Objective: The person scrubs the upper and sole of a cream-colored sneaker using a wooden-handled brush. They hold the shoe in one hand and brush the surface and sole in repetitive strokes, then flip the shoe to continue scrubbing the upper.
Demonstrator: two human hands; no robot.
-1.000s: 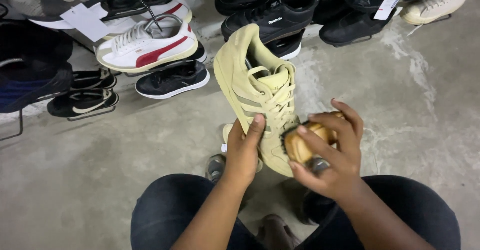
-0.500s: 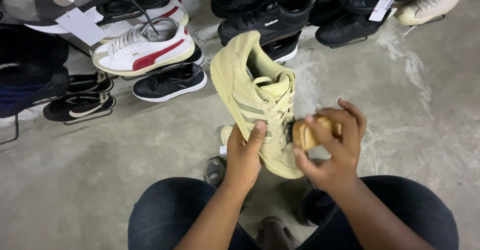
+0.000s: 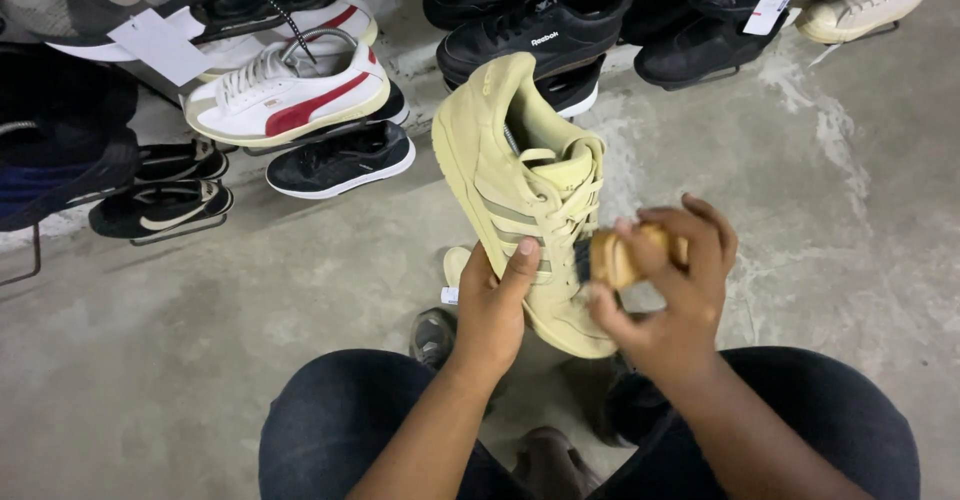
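I am holding one tan suede sneaker (image 3: 520, 190) upright above my knees, heel up, my left hand (image 3: 492, 305) gripping its side with fingers wrapped around it. My right hand (image 3: 668, 290) is closing its fingers on one wooden brush (image 3: 622, 257), pressing it against the laces. Beyond, on the rough concrete floor (image 3: 250, 280), one white-and-red sneaker (image 3: 290, 95) and several black shoes (image 3: 545, 35) are lying.

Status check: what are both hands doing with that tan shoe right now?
Left hand grips the tan suede lace-up sneaker at its side. Right hand holds a small wooden brush against the laces. Nothing in the way.
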